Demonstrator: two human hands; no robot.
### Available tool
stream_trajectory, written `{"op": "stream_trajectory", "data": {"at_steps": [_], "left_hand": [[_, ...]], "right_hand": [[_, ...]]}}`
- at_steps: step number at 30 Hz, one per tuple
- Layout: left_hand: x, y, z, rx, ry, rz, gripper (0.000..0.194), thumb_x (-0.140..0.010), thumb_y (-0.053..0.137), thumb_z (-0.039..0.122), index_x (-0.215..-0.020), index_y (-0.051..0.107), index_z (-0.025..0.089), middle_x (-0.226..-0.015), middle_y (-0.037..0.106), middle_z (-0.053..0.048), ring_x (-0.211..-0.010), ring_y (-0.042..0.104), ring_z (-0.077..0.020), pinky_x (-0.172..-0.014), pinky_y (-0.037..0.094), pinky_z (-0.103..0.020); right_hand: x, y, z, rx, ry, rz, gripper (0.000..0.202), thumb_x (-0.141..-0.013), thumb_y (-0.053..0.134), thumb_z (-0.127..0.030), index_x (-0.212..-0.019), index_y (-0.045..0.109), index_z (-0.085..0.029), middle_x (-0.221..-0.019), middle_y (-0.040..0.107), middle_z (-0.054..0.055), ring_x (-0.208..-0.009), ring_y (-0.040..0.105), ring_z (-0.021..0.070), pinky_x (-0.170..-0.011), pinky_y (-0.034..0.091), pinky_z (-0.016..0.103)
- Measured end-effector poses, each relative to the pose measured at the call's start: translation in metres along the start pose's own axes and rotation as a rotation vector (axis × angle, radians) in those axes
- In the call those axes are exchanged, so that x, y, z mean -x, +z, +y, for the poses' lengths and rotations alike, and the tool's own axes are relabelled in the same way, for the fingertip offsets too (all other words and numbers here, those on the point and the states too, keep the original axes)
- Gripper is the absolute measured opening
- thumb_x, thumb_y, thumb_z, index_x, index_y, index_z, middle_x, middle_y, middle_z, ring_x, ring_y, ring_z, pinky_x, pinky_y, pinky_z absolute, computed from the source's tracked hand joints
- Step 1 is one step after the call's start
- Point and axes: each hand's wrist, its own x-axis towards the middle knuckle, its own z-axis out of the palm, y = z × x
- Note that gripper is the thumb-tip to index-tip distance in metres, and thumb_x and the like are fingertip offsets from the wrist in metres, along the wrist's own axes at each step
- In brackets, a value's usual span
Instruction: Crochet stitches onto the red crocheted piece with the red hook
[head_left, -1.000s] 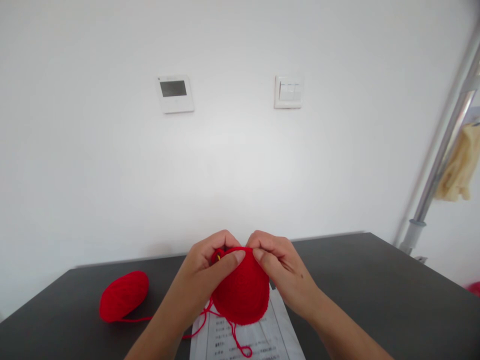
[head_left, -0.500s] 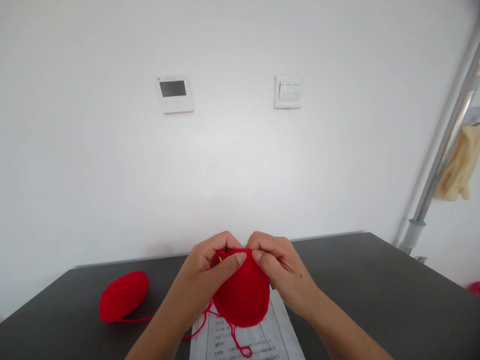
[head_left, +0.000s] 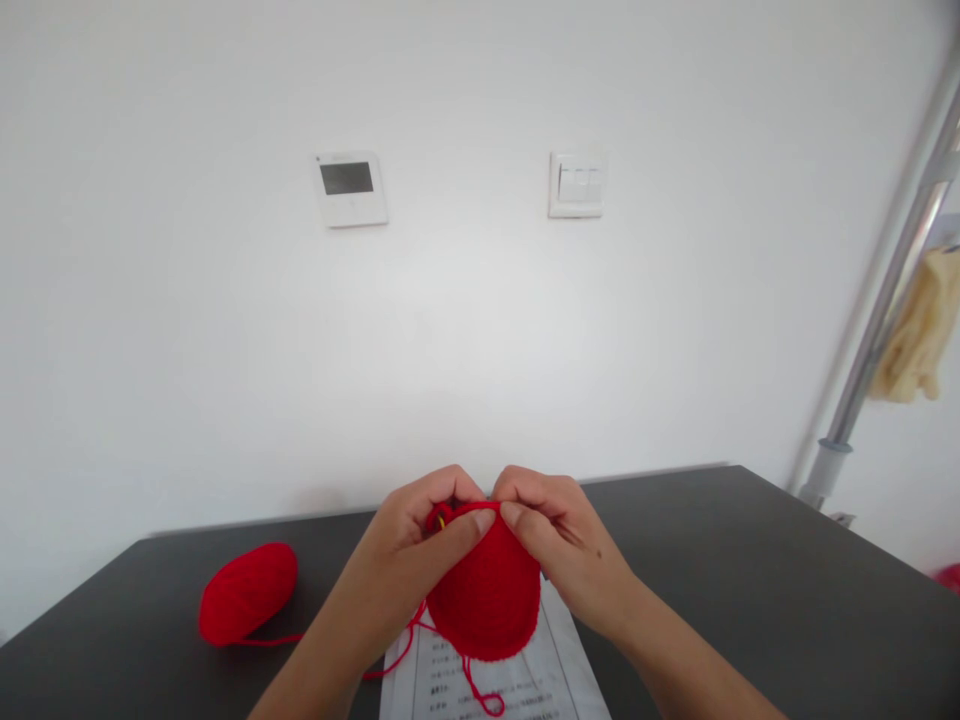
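A round red crochet piece [head_left: 487,595] hangs from both hands over the printed sheet. My left hand [head_left: 427,525] pinches its top edge between thumb and fingers. Close beside it, my right hand [head_left: 555,520] pinches the same edge, the two thumb tips almost meeting. A small yellow bit [head_left: 442,521] shows in the red yarn by my left fingers; its kind is too small to tell. A loose yarn tail [head_left: 480,693] dangles below the piece onto the paper. The fingers behind the fabric are hidden.
On the dark table [head_left: 690,580], a red yarn ball [head_left: 249,594] lies at the left, its strand running under my left forearm. Beneath the work is a printed paper sheet [head_left: 559,655]. The white wall behind carries a panel [head_left: 352,190] and a light switch [head_left: 576,185]. A metal pole [head_left: 874,340] stands right.
The crochet piece's lower edge hangs very slightly lower, and my thumbs have shifted a touch along the top edge. Both hands keep their pinch.
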Motion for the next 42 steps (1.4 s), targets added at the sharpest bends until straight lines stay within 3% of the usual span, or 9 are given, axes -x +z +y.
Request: {"op": "stream_trajectory", "data": {"at_steps": [9,42], "left_hand": [[0.0037,0.0065,0.004,0.14,-0.033,0.107,0.018,-0.075,0.064,0.031,-0.066,0.054,0.019,-0.051,0.047,0.008,-0.046,0.035,-0.0072,-0.045,0.022,-0.019],[0.0032,0.0057,0.0038,0.142,-0.045,0.098,0.018,-0.073,0.066,0.03,-0.066,0.055,0.018,-0.051,0.047,0.007,-0.046,0.037,-0.0071,-0.044,0.023,-0.018]], "right_hand": [[0.0018,-0.0001,0.0004,-0.015,0.025,0.031,0.02,-0.08,0.041,-0.017,-0.061,0.045,-0.019,-0.053,0.037,-0.006,-0.046,0.03,0.0073,-0.045,0.025,0.021],[-0.0002,0.0012,-0.0014,0.003,0.003,0.018,0.02,-0.08,0.042,-0.017,-0.06,0.044,-0.019,-0.055,0.038,-0.006,-0.049,0.031,0.0078,-0.046,0.025,0.021]]}}
